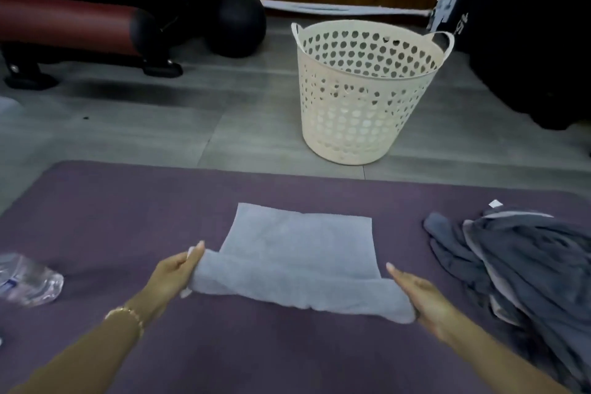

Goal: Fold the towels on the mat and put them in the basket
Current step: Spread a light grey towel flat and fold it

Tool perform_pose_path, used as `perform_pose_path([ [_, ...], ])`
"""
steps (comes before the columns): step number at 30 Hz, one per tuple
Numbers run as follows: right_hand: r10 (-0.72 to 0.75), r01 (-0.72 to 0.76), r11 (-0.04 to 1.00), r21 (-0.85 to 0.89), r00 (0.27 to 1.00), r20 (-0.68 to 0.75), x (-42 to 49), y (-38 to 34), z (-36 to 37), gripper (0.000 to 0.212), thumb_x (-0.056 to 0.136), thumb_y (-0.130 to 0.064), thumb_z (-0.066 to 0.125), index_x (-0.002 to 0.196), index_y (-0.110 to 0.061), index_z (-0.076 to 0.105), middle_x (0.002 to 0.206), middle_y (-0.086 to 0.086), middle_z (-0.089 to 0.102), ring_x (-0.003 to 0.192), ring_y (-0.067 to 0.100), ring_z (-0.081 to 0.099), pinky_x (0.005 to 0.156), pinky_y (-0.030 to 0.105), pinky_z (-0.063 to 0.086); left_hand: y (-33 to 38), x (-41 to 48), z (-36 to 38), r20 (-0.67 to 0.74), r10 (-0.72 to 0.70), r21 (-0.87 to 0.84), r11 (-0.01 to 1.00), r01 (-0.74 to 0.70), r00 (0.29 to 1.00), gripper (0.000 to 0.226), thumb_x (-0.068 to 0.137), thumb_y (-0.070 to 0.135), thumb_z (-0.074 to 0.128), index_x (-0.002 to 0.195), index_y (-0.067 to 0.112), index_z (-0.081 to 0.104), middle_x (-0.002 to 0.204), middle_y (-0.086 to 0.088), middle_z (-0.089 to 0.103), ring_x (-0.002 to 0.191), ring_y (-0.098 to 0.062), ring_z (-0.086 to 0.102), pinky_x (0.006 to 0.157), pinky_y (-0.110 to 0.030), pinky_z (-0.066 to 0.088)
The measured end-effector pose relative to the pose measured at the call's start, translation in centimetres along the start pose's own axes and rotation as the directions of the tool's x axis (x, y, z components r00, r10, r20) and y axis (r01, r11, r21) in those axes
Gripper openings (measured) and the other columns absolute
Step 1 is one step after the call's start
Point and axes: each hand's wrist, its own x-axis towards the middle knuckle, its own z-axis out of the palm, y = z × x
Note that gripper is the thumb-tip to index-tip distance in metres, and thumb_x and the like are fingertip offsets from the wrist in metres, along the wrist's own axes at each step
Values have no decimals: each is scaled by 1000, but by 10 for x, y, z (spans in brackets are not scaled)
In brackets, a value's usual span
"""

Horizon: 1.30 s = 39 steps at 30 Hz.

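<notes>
**Hands working a fold into one towel, more waiting**

Both hands are reaching out over the mat [128,208], one at each end of the towel's near edge. The left hand [179,269], with a bracelet [128,317] on its wrist, is pinching the left end of the towel [297,253]. The right hand [422,301] is lying with straight fingers against the right end. Its thumb is hiding, so I cannot tell whether it is gripping or only pressing.

Between the hands, the towel's near edge is sitting turned over as a thick band, while the rest is lying flat on the mat and stretching away from the person. That is looking like a fold only partly made.

Just right of the towel, a pile [527,259] of darker towels is lying crumpled and unfolded on the mat, apart from both hands. At the far left a bottle [28,280] is lying on its side.

Farther off, beyond the mat's far edge, the basket [361,99] is standing upright on the floor. Whether anything is lying inside it I cannot tell. Most of the job seems to be waiting: finishing this towel, folding the pile, and carrying everything over.
</notes>
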Motion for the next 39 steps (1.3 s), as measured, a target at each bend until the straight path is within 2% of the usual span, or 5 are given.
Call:
perform_pose_path([
  [5, 42, -41, 999, -28, 999, 7, 32, 50, 6, 109, 26, -81, 77, 96, 3, 70, 94, 13, 74, 94, 26, 70, 92, 43, 53, -48, 8, 14, -18, -101, 34, 994, 101, 995, 56, 87, 52, 57, 78, -2, 69, 69, -4, 59, 65, -17, 53, 62, -26, 44],
  [10, -45, 38, 997, -73, 994, -95, 65, 30, 16, 44, 71, -52, 73, 67, -15, 49, 71, 13, 56, 67, 20, 53, 66, 31, 44, -46, 57, 30, -18, -72, 92, 993, 73, 997, 57, 87, 49, 59, 83, -8, 65, 72, -3, 58, 68, -13, 53, 60, -15, 44],
  [22, -193, 94, 961, -262, 904, -383, 212, 33, 22, 30, 86, -29, 70, 80, -3, 56, 74, 7, 56, 71, 21, 51, 60, 31, 38, -59, 189, 84, -46, -26, 331, 943, 40, 999, 26, 84, 35, 70, 79, 13, 57, 72, -3, 56, 69, -21, 53, 65, -26, 41],
  [28, -157, 130, 987, -90, 871, -465, 260, 7, 27, 29, 89, -32, 65, 87, -4, 56, 78, 6, 52, 83, 23, 47, 72, 31, 38, -95, 293, 79, -35, 22, 362, 932, -8, 999, 92, 62, 89, 44, 112, 14, 63, 109, -10, 67, 105, -30, 62, 91, -47, 50],
  [39, -137, 182, 982, 58, 881, -454, 278, 5, 11, 24, 85, -30, 71, 75, -8, 65, 72, 4, 61, 70, 19, 55, 71, 33, 49, -30, 271, 85, 168, 72, 471, 870, -144, 983, 13, 85, 27, 69, 83, 18, 60, 80, 3, 60, 76, -13, 55, 57, -11, 39],
])
